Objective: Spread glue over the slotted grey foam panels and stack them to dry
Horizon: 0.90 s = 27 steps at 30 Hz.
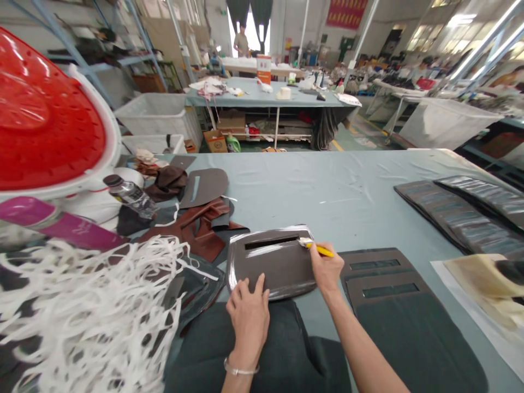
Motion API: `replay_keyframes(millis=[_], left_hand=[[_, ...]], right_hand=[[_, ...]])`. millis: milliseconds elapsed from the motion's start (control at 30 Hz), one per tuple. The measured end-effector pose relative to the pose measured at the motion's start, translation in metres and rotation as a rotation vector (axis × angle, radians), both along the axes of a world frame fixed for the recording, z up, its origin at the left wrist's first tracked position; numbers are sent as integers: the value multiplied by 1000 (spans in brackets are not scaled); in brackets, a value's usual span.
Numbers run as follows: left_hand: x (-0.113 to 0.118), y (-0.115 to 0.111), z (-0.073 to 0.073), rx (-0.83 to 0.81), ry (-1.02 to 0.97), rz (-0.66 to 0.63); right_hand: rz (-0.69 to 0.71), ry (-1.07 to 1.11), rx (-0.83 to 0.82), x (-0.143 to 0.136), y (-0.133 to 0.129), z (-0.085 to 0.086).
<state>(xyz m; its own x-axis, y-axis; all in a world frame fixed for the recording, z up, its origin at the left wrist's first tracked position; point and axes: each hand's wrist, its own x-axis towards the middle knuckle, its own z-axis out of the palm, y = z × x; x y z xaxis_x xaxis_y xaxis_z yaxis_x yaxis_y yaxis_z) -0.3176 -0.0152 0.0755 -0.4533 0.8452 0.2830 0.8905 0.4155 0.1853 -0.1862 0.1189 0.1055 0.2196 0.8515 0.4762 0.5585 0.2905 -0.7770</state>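
A dark grey-brown panel (278, 270) with rounded corners and one long slot lies on the table in front of me. Shiny wet-looking streaks run along its edges and around the slot. My left hand (249, 311) rests on its lower left part, fingers spread. In my right hand (326, 267) is a brush (319, 249) with a yellow handle, its pale bristles touching the panel near the slot's right end. Dark fabric (262, 349) lies under my left forearm. To the right, slotted panels (380, 278) overlap on a larger dark piece.
Tangled white strips (94, 311) heap up at the left, beside a purple spray can (61, 224), a plastic bottle (131, 194) and a red fan (45, 114). Streaked panels (462, 213) are stacked at the right, behind a yellowish container (483, 278). A person (241, 42) stands far behind.
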Motion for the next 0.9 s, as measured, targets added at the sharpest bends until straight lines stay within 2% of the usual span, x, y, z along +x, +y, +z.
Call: replay_keyframes(millis=[33,67,167,200,267,333,433,500,567,633,733,800,867,900], left_hand=[[1,1,1,-3,0,-8],[1,1,2,-9,4,-14],[1,1,5,-35,28,-21],[1,0,6,-42,37,-23],[0,-1,4,-36,54,-20],[1,-1,1,-10,64,-6],[2,2,1,19,49,18],[0,7,6,10,5,19],[-5,16,11,-4,-92,-2],[-13,27,13,20,-263,-72],[-21,41,7,100,-542,-242],[-23,46,1,105,-626,-318],[-24,47,-3,76,-637,-347],[-24,46,-4,64,-634,-353]], right_hand=[[-5,-3,13,-2,1,2],[52,2,27,-12,0,4],[394,18,59,-68,-11,5],[469,8,56,-83,-12,4],[486,-25,43,-92,-6,2],[336,-68,25,-66,9,0],[53,-99,19,3,30,2],[-11,-83,46,40,29,7],[15,-58,71,56,12,11],[83,-48,59,55,-18,12],[306,-65,-13,46,-67,7],[461,-92,-46,49,-88,1],[463,-95,-58,65,-92,-6],[383,-82,-50,76,-89,-8]])
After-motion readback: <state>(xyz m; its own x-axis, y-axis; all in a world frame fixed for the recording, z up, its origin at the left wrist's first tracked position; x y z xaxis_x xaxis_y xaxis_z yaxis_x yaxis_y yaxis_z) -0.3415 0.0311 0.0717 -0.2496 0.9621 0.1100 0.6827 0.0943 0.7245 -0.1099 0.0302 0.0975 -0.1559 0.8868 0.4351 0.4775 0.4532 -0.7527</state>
